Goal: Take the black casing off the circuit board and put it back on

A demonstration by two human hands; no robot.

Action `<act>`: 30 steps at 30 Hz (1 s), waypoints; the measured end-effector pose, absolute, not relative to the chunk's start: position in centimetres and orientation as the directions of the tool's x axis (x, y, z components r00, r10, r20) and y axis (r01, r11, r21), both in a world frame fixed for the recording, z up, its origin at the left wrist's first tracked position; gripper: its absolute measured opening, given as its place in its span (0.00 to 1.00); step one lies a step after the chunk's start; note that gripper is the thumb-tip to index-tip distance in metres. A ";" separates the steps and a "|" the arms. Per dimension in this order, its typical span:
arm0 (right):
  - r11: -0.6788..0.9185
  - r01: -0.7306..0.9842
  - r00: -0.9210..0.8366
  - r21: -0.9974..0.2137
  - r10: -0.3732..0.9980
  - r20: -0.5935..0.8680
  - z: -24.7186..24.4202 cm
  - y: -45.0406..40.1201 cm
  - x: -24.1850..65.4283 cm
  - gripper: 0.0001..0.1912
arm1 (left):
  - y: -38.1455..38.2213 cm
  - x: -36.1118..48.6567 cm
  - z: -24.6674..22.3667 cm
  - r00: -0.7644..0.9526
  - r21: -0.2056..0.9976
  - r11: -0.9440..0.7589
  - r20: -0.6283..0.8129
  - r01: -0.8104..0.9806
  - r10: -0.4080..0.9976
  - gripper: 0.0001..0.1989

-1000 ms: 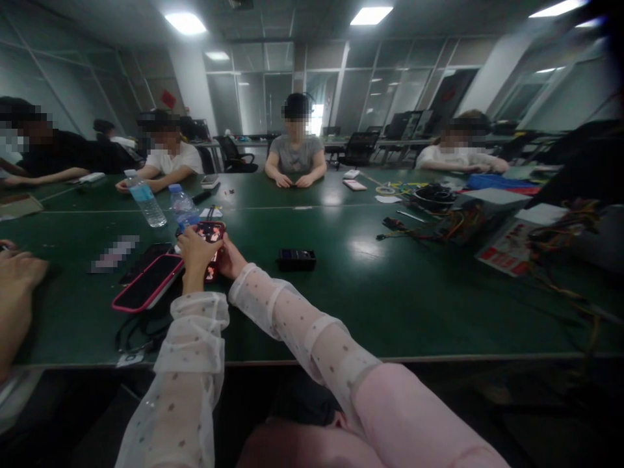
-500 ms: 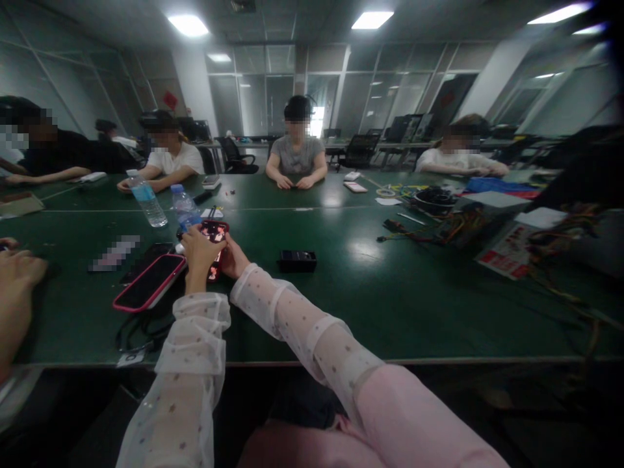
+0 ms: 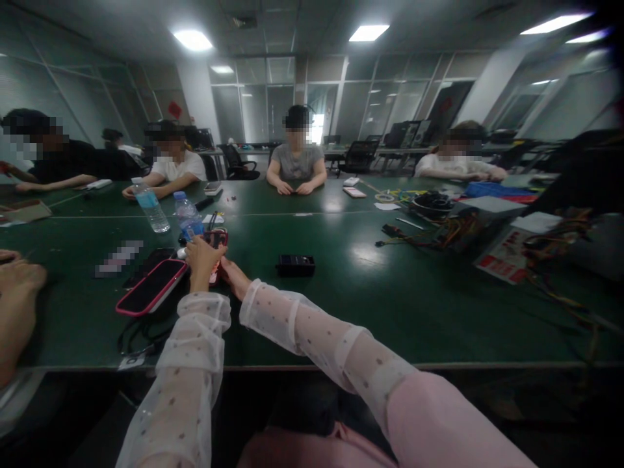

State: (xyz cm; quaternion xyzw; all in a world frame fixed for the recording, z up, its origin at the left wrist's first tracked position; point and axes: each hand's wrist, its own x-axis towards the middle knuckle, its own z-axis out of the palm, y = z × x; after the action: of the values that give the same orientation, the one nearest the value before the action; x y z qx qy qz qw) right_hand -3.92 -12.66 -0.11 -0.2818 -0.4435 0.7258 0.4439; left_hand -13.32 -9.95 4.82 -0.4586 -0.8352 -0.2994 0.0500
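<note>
Both of my hands hold a red-cased phone (image 3: 214, 276) over the left half of the green table, its screen partly lit. My left hand (image 3: 201, 257) grips it from the left, the thumb lying across its upper part. On the phone's right side, my right hand (image 3: 234, 274) has its fingers closed against the lower edge. A second phone in a pink-red case (image 3: 153, 286) lies flat just left of my left hand. Right behind the hands stands a bottle with a blue label (image 3: 188, 218). To the right, a small black open box (image 3: 296, 264) rests on the table.
A water bottle (image 3: 150, 207) stands left of the other bottle. Another person's hand (image 3: 19, 286) is at the left edge. Black cables (image 3: 141, 335) lie near the front edge. Wires and a metal unit (image 3: 511, 250) occupy the right. People sit across the table (image 3: 365, 312).
The held phone looks less tall, partly covered by my left hand. My right hand has moved slightly down. The whole view has shifted a little, with the scene lower in the picture.
</note>
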 end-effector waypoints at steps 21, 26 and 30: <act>0.697 0.546 -0.589 -0.465 0.714 0.380 -0.3 -9.9 -1.9 0.23 | -8.2 -17.7 11.0 -0.424 0.577 0.087 0.481 0.812 0.768 0.17; 0.680 0.558 -0.583 -0.476 0.729 0.359 0.0 -8.8 -3.6 0.22 | -9.4 -16.9 11.3 -0.400 0.554 0.085 0.477 0.828 0.783 0.16; 0.669 0.542 -0.577 -0.509 0.737 0.353 -0.3 -8.0 -4.1 0.21 | -10.6 -16.5 11.6 -0.398 0.507 0.122 0.482 0.853 0.781 0.15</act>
State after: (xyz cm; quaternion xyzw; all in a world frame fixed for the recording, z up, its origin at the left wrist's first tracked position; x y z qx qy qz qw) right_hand -4.09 -7.98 -0.29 -0.3672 -0.8704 0.1756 0.2771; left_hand -16.49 -10.60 11.64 -0.5465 -0.7475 -0.3746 0.0483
